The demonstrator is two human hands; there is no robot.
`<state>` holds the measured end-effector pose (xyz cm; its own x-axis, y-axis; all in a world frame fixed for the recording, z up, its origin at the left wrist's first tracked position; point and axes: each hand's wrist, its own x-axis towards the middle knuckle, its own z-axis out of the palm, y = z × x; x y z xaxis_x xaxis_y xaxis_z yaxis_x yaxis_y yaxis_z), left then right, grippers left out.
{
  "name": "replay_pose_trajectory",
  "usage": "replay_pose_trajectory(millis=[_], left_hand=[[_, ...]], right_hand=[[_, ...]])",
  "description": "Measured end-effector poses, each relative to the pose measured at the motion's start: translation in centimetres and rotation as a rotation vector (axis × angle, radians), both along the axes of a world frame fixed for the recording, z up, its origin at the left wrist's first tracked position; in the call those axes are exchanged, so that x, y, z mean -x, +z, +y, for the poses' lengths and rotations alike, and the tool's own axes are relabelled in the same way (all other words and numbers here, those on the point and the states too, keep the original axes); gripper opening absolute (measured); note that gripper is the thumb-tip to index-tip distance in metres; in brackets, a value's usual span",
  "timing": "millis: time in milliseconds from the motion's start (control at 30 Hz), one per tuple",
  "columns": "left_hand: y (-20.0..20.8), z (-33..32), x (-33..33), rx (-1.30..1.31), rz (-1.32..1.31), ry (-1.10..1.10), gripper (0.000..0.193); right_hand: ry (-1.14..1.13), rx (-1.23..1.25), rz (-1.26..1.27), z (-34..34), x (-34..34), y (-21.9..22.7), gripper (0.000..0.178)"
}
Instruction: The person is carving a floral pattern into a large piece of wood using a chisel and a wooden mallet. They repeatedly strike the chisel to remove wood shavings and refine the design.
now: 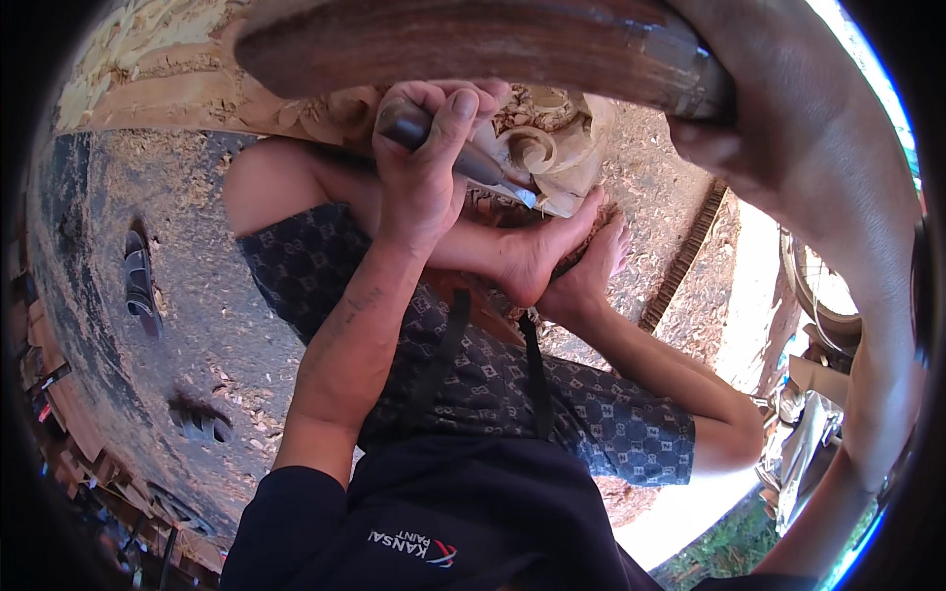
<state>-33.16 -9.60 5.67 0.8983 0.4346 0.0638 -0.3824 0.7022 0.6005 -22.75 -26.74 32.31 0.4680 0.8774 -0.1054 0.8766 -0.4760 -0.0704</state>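
Observation:
My left hand (434,133) is wrapped round a carving chisel (483,167), its thumb lying along the dark handle. The metal tip of the chisel rests at the lower edge of a pale wooden carving (576,163) with a rounded scroll. High and very close to view, my right hand (759,118) grips a brown wooden mallet (483,44) by its end. The mallet reaches across above the left hand and the chisel, apart from both, and hides the far part of the carving. My bare feet (557,261) are close against the carving's near side.
Wood chips lie over the grey ground (227,325). Two dark sandals, one upper (140,276) and one lower (200,422), sit at the left. A long carved board (168,103) stretches along the far left. At the right are a wheel (828,286) and assorted clutter.

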Motion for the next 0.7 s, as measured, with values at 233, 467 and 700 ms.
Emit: replay_pose_trajectory(millis=[233, 467, 700], left_hand=[[-2.2, -0.1, 0.8, -0.013, 0.103, -0.022, 0.035], [-1.9, -1.0, 1.9, 0.1, 0.075, 0.116, 0.037], [-2.8, -1.0, 2.4, 0.093, 0.254, 0.054, 0.07]], right_hand=[[0.004, 0.005, -0.006, 1.1, 1.6, -0.8, 0.085], [0.015, -0.015, -0.027, 3.4, 3.1, -2.3, 0.087], [-0.072, -0.027, 0.025, 1.8, 4.3, -1.1, 0.089]])
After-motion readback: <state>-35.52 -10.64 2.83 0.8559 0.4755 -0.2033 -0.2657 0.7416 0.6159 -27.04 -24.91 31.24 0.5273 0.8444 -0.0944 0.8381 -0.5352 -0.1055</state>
